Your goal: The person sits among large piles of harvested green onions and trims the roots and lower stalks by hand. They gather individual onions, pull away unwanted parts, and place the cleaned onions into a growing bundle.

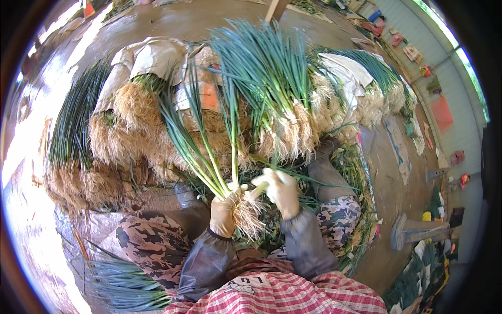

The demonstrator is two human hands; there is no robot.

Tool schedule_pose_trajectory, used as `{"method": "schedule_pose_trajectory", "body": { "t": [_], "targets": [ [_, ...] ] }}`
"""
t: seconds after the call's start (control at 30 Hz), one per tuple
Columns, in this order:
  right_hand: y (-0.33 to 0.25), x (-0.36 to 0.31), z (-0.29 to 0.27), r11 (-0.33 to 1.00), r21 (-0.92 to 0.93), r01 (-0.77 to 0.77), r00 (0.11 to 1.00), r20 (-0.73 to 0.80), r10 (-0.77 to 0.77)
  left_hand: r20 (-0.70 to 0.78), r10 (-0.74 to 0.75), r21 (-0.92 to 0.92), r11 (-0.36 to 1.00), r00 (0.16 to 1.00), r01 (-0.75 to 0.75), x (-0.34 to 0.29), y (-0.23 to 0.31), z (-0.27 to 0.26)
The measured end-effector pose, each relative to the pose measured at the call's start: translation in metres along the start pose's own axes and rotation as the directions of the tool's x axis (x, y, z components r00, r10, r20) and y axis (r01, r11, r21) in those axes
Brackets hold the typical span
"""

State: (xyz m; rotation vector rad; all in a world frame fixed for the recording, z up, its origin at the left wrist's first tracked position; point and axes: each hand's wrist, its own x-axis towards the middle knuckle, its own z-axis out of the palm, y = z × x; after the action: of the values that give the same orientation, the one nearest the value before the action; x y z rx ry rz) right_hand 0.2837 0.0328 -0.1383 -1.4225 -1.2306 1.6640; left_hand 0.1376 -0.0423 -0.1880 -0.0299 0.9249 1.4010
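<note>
In my gloved left hand (222,219) I hold a few green onions (213,163) near their white bases, fingers closed round them. Their long leaves fan up and away, and the pale stringy roots (248,215) hang to the right of that hand. Close beside them, my gloved right hand (283,194) is closed and a little blurred. A pale green onion leaf (256,189) runs from its fingertips toward the white bases. Just beyond my hands a large loose bunch of green onions (266,78) lies with its roots toward me.
Bundled green onions with roots toward me (137,107) are stacked at the left, partly under cloth sacks (157,57). More bundles (374,102) lie at the right under white cloth. Leaf scraps (348,162) litter the ground between my legs. A grey stand (418,231) is at the right.
</note>
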Motion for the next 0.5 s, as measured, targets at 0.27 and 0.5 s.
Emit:
{"method": "schedule_pose_trajectory", "body": {
  "t": [0.27,0.5],
  "targets": [
    [0.031,0.048,0.034,0.94,0.331,-0.083,0.962,0.273,-0.011,0.285,-0.274,-0.332,0.871,0.919,0.362,0.007,-0.011,-0.011],
    [0.039,-0.006,-0.033,0.932,0.332,0.142,0.98,0.083,-0.179,0.455,-0.03,-0.446,0.857,0.89,0.258,-0.009,0.001,0.001]
  ]
}}
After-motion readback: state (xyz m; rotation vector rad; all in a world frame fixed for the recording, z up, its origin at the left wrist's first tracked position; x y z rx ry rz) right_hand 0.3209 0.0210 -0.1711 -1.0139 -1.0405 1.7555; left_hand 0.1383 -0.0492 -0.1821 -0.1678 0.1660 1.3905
